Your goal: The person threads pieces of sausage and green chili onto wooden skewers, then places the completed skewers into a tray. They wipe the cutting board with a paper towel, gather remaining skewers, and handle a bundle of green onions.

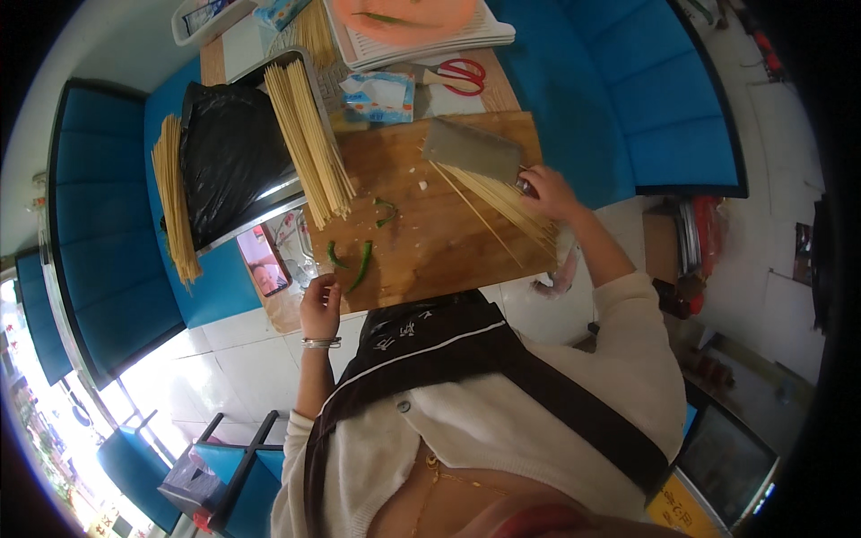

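My right hand [550, 193] grips the dark handle of a cleaver [474, 149]. Its broad blade lies flat over a loose bundle of bamboo skewers [501, 198] on a wooden cutting board [437, 249]. One skewer sits apart from that bundle. At the board's front left corner is my left hand [321, 306], its fingers curled; whether anything small is in them is hidden. Close by are a whole green chili [362, 267] and a shorter chili piece [335, 255]. Chili stem ends [385, 212] and small white bits [422, 185] lie farther back.
More skewers [306, 141] rest across a metal tray [316, 94] holding a black plastic bag [232, 144]. Another skewer bundle [173, 202] lies left. A phone [264, 261] sits left of the board; behind it are a tissue pack [379, 96], red-handled scissors [463, 76] and stacked white trays [430, 50].
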`<action>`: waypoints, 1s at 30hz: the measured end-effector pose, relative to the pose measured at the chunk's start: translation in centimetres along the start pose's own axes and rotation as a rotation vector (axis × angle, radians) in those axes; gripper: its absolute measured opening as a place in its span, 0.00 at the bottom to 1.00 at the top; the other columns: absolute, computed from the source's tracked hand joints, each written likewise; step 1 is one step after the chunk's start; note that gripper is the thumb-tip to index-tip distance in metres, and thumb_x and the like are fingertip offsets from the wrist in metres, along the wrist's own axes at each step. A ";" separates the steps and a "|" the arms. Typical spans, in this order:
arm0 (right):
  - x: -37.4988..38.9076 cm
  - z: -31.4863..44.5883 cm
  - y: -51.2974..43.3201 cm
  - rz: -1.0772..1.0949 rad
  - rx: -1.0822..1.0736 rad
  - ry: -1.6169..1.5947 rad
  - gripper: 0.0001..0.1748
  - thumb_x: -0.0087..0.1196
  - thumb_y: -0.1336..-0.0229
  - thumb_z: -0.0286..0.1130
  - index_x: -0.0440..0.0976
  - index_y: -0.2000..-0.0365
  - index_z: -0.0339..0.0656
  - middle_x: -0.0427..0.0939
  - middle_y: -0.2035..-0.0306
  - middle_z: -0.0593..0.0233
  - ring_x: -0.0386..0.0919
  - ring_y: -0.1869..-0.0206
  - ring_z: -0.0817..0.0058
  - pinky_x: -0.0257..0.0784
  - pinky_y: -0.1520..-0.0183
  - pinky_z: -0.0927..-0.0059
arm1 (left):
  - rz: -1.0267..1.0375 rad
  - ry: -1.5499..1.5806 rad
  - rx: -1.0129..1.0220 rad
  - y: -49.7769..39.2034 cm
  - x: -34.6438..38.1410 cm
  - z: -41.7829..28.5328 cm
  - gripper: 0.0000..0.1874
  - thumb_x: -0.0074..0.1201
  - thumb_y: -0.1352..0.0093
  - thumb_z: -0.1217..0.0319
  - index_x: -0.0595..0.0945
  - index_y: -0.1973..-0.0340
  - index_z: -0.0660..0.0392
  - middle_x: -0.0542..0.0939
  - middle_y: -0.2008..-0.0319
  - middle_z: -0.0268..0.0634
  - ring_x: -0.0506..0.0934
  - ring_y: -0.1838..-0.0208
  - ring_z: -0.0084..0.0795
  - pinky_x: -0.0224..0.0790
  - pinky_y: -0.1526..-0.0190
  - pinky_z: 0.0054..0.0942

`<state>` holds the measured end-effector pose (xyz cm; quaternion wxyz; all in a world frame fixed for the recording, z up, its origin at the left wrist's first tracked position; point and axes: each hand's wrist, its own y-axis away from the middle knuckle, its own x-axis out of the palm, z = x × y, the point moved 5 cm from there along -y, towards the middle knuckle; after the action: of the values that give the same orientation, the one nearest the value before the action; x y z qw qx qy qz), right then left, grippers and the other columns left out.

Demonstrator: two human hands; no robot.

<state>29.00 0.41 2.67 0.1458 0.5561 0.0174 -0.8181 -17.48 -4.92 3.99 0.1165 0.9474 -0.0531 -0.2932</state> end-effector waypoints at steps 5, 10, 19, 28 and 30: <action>1.4 0.2 1.0 -0.096 -0.027 0.092 0.17 0.55 0.54 0.32 0.69 0.62 0.35 0.68 0.62 0.57 0.66 0.58 0.60 0.64 0.58 0.63 | 0.068 -0.054 0.051 -0.1 1.9 -1.8 0.09 0.52 0.39 0.69 0.76 0.64 0.58 0.78 0.70 0.36 0.75 0.73 0.27 0.68 0.70 0.25; -1.3 -2.1 -0.9 -0.154 -0.056 0.084 0.17 0.53 0.53 0.29 0.67 0.60 0.36 0.67 0.61 0.57 0.65 0.56 0.60 0.64 0.55 0.64 | 0.051 -0.108 0.054 1.1 2.7 -2.9 0.10 0.53 0.40 0.67 0.76 0.64 0.58 0.78 0.70 0.38 0.76 0.72 0.29 0.68 0.69 0.25; -0.9 -5.3 -9.1 -0.193 -0.154 0.189 0.17 0.53 0.50 0.32 0.68 0.60 0.37 0.67 0.61 0.60 0.65 0.55 0.62 0.63 0.55 0.65 | -0.046 -0.088 0.018 3.7 4.5 -3.4 0.11 0.52 0.39 0.68 0.76 0.63 0.57 0.78 0.71 0.38 0.76 0.73 0.30 0.68 0.70 0.27; -0.2 -1.6 -5.3 -0.282 -0.258 0.236 0.25 0.53 0.51 0.41 0.66 0.53 0.40 0.65 0.51 0.58 0.63 0.50 0.60 0.58 0.49 0.59 | -0.119 -0.046 -0.027 3.7 5.5 -3.3 0.11 0.51 0.39 0.68 0.75 0.62 0.58 0.78 0.71 0.39 0.77 0.72 0.30 0.69 0.70 0.27; 1.2 0.2 -2.7 -0.237 -0.152 0.215 0.32 0.53 0.53 0.47 0.63 0.49 0.41 0.62 0.48 0.54 0.60 0.47 0.56 0.55 0.47 0.55 | -0.139 -0.071 -0.027 3.4 5.4 -3.3 0.11 0.52 0.40 0.68 0.75 0.62 0.58 0.78 0.71 0.39 0.77 0.72 0.30 0.69 0.69 0.27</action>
<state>27.69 2.73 1.26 0.0874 0.6217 0.1600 -0.7617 -11.23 -8.54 4.56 0.1068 0.9362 0.0127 -0.3346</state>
